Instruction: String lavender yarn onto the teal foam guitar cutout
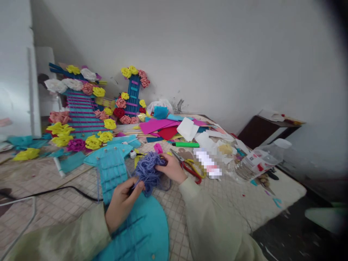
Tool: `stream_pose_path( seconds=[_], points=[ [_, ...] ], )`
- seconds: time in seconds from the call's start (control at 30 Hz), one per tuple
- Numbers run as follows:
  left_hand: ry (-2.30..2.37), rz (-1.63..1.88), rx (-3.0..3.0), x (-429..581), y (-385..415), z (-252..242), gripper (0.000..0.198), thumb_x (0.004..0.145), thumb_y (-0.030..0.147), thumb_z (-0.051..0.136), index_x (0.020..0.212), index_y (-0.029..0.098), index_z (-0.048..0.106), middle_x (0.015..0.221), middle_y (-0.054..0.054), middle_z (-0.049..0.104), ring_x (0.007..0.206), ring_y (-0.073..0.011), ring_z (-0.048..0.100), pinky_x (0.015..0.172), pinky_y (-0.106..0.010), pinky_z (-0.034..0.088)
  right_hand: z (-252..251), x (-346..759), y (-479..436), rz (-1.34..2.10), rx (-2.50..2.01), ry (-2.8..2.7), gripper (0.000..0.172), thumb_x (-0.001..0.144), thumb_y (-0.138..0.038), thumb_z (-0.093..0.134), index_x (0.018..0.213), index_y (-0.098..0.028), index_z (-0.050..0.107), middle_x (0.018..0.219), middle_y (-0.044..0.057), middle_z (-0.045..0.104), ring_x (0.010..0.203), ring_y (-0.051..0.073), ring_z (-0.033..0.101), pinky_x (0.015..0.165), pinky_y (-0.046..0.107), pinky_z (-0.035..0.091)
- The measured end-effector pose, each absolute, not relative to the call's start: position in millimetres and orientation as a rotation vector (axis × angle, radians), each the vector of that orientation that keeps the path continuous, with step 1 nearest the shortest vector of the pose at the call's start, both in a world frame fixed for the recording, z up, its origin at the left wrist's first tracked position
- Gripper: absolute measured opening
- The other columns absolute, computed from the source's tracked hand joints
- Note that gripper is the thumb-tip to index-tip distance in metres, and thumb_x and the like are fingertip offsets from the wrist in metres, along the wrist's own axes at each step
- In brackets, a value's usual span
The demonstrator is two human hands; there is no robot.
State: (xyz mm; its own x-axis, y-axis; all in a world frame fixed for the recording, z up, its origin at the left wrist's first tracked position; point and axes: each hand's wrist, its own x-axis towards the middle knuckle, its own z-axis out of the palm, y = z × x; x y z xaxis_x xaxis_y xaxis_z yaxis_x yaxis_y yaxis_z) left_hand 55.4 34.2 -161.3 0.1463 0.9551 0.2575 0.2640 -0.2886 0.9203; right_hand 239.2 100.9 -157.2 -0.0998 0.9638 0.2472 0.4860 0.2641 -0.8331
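A loose tangle of purple-blue yarn (149,170) is held between my two hands, above the table. My left hand (122,201) pinches its lower left side with thumb and fingers. On its upper right, my right hand (172,166) grips the yarn, fingers partly behind it. Below my left hand lies a turquoise guitar-shaped board (152,221) with a long neck, strung with yarn and crossed by dark strips. My left forearm covers part of this board. Scissors (194,170) with red and yellow handles lie just right of my right hand.
Flower-covered panels (84,108) and a smaller one (133,96) lean at the back wall. Coloured paper sheets (154,125), a green marker (187,144) and a clear plastic bottle (259,161) lie on the table (176,221). A black cable (62,187) runs at left.
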Motion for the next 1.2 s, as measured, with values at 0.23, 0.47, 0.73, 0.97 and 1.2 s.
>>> stream_pose_path(
  seconds=[0.23,0.47,0.73,0.97,1.2],
  points=[
    [1.23,1.233,1.645,51,35,-162,0.031,0.077,0.039,0.046,0.054,0.019,0.049,0.049,0.004,0.041,0.047,-0.0113,0.038,0.045,-0.024,0.031,-145,251,104,0.438,-1.347,-1.631,0.038,0.058,-0.008,0.053,0.094,-0.017,0.064,0.094,0.006,0.066,0.09,0.022,0.059,0.086,0.036,0.044],
    [1.246,1.208,1.648,46,35,-166,0.033,0.074,0.042,0.047,0.05,0.02,0.044,0.048,0.005,0.035,0.046,-0.0114,0.034,0.045,-0.026,0.029,-137,296,115,0.281,-1.419,-1.435,0.038,0.054,-0.006,0.044,0.084,-0.016,0.066,0.089,0.007,0.065,0.085,0.023,0.057,0.082,0.036,0.042],
    [1.235,1.196,1.635,50,41,-161,0.034,0.076,0.043,0.046,0.051,0.02,0.044,0.047,0.005,0.038,0.045,-0.0114,0.035,0.044,-0.025,0.029,-139,316,115,0.626,-1.407,-1.227,0.028,0.057,-0.015,0.051,0.082,-0.016,0.063,0.077,0.004,0.065,0.061,0.018,0.057,0.058,0.031,0.047],
    [1.217,1.18,1.631,54,43,-163,0.033,0.079,0.042,0.045,0.055,0.019,0.049,0.049,0.004,0.042,0.048,-0.0115,0.039,0.046,-0.024,0.033,-118,284,91,1.134,-1.049,-1.37,0.041,0.069,-0.026,0.057,0.109,-0.024,0.057,0.114,0.004,0.059,0.095,0.019,0.06,0.078,0.032,0.05],
    [1.188,1.162,1.667,54,41,-160,0.034,0.08,0.039,0.044,0.054,0.019,0.047,0.049,0.005,0.041,0.048,-0.011,0.039,0.046,-0.023,0.033,-138,265,94,0.858,-1.362,-1.544,0.038,0.072,-0.037,0.062,0.104,-0.018,0.058,0.107,0.01,0.06,0.08,0.019,0.06,0.077,0.037,0.047]
  ],
)
